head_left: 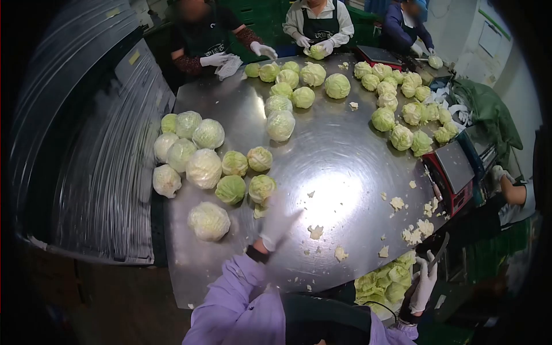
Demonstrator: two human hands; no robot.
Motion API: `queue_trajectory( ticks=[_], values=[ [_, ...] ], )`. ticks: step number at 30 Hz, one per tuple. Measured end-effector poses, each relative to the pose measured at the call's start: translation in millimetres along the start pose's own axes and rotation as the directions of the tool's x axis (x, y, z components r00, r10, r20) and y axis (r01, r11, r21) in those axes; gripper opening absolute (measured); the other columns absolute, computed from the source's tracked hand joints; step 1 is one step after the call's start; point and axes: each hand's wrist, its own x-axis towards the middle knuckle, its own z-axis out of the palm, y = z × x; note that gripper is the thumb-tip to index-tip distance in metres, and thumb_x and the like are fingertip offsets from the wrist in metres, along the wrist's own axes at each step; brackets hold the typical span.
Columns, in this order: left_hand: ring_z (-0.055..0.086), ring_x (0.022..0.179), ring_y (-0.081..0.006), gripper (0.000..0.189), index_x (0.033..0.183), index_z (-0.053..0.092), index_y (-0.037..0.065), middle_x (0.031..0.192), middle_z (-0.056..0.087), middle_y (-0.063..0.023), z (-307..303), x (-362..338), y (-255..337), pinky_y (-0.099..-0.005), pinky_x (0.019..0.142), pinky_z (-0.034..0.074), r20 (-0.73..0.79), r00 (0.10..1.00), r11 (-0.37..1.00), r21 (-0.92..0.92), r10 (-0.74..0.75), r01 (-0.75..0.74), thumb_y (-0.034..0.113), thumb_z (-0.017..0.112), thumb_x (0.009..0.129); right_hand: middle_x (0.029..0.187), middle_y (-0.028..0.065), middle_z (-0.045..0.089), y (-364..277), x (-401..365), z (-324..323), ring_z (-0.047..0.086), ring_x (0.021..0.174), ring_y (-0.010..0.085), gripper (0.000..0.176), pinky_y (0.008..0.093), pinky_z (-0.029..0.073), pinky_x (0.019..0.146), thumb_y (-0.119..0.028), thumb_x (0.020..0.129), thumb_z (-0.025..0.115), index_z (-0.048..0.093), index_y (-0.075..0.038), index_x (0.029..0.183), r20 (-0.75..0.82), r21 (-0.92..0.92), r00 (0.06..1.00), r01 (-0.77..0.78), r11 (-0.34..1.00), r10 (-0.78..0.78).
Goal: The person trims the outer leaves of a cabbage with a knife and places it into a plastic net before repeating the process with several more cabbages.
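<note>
My left hand [278, 223], in a white glove, is smeared by motion over the steel table. It is nearest to a green cabbage [262, 187], and I cannot make out its fingers or whether they touch it. A large pale cabbage [209, 221] lies to its left, with another green cabbage [230, 190] just behind. At the lower right, my right hand [424, 283], also gloved, is closed round a knife [440, 252] whose curved blade points up. Below the table edge beside it is a heap of loose cabbage leaves [386, 280].
The steel table [241, 270] carries several cabbages in clusters at left, centre and right. Cut scraps [340, 253] lie about. A red scale [454, 172] stands at the right edge. Grey stacked crates [109, 172] flank the left. Gloved co-workers [319, 23] stand around the table.
</note>
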Motion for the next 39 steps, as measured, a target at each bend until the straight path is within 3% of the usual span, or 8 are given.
queue_trajectory(
  ticks=[3, 11, 14, 16, 22, 27, 30, 39],
  values=[
    [0.034, 0.132, -0.0372, 0.095, 0.145, 0.029, 0.005, 0.146, 0.029, -0.0250, -39.2, 36.8, -66.6, -0.0392, 0.110, 0.029, -0.102, 0.995, 0.924, 0.379, -0.005, 0.044, 0.029, 0.079, 0.068, 0.096, 0.0041, 0.064, 25.1, -3.6, 20.9, 0.044, 0.052, 0.0020, 0.039, 0.0161, 0.035, 0.046, -0.010, 0.094, 0.054, 0.047, 0.000, 0.131, 0.109, -0.031, 0.986, -0.125, 0.992, 0.128],
    [0.035, 0.130, -0.0368, 0.102, 0.145, 0.026, 0.012, 0.145, 0.026, -0.0214, -47.8, 51.8, -77.1, -0.0394, 0.105, 0.037, 0.144, 0.986, 0.923, 0.385, -0.087, 0.025, 0.016, 0.083, 0.061, 0.104, 0.0048, 0.063, 48.5, -8.9, 120.6, 0.050, 0.062, 0.0036, 0.043, 0.0179, 0.044, 0.056, -0.005, 0.093, 0.052, 0.042, -0.001, 0.135, 0.569, -0.053, 0.786, -0.257, 0.965, 0.240],
    [0.044, 0.122, -0.0326, 0.095, 0.142, 0.029, 0.005, 0.134, 0.037, -0.0210, -36.0, 23.9, -73.2, -0.0379, 0.102, 0.040, 0.062, 0.998, 0.975, 0.220, 0.006, -0.020, 0.016, 0.083, 0.064, 0.107, 0.0061, 0.062, 65.7, -11.6, 136.9, 0.056, 0.066, 0.0065, 0.044, 0.0192, 0.047, 0.057, -0.003, 0.094, 0.052, 0.042, -0.003, 0.137, 0.676, -0.052, 0.693, -0.294, 0.954, 0.250],
    [0.050, 0.116, -0.0284, 0.087, 0.137, 0.033, -0.002, 0.126, 0.044, -0.0199, -25.8, -8.5, -66.8, -0.0353, 0.100, 0.042, 0.181, 0.977, 0.866, -0.463, -0.116, 0.189, 0.026, 0.082, 0.070, 0.108, 0.0052, 0.063, 67.1, -22.3, 143.8, 0.057, 0.066, 0.0068, 0.043, 0.0209, 0.049, 0.058, -0.003, 0.095, 0.049, 0.043, -0.005, 0.137, 0.729, -0.052, 0.626, -0.352, 0.935, 0.276],
    [0.050, 0.119, -0.0281, 0.094, 0.139, 0.032, -0.003, 0.130, 0.045, -0.0206, -16.8, -101.9, -14.1, -0.0343, 0.100, 0.042, 0.255, 0.927, 0.958, -0.012, -0.274, 0.286, 0.035, 0.083, 0.070, 0.102, 0.0065, 0.066, 95.9, -52.0, 179.8, 0.063, 0.070, 0.0104, 0.042, 0.0242, 0.052, 0.061, -0.009, 0.097, 0.046, 0.041, -0.004, 0.138, 0.889, -0.158, 0.398, -0.199, 0.967, 0.228],
    [0.054, 0.107, -0.0370, 0.097, 0.138, 0.036, 0.000, 0.120, 0.048, -0.0198, -8.5, -106.7, 23.6, -0.0429, 0.086, 0.050, 0.389, 0.899, 0.947, 0.311, -0.199, 0.075, 0.052, 0.077, 0.067, 0.099, 0.0122, 0.068, 105.4, -59.2, 181.0, 0.067, 0.075, 0.0170, 0.043, 0.0283, 0.053, 0.064, -0.014, 0.094, 0.050, 0.044, -0.002, 0.135, 0.828, -0.211, 0.522, -0.048, 0.976, 0.205],
    [0.055, 0.107, -0.0337, 0.101, 0.138, 0.035, -0.002, 0.122, 0.049, -0.0185, 15.8, -101.2, 14.2, -0.0421, 0.084, 0.050, 0.309, 0.950, 0.900, 0.405, 0.033, -0.163, 0.051, 0.079, 0.064, 0.105, 0.0216, 0.064, 109.0, -63.1, 167.0, 0.063, 0.090, 0.0361, 0.041, 0.0409, 0.052, 0.076, -0.016, 0.091, 0.053, 0.050, -0.004, 0.130, 0.740, -0.262, 0.625, 0.606, 0.751, -0.247],
    [0.055, 0.105, -0.0325, 0.101, 0.136, 0.035, -0.004, 0.115, 0.049, -0.0170, 30.1, -87.8, 34.2, -0.0430, 0.078, 0.052, 0.404, 0.910, 0.909, 0.408, -0.099, -0.082, 0.050, 0.080, 0.063, 0.085, 0.0191, 0.063, 102.1, -69.0, 170.1, 0.062, 0.072, 0.0389, 0.018, 0.0488, 0.050, 0.065, -0.021, 0.092, 0.049, 0.056, -0.006, 0.101, 0.764, -0.530, 0.640, 0.556, 0.641, 0.077]
  ],
)
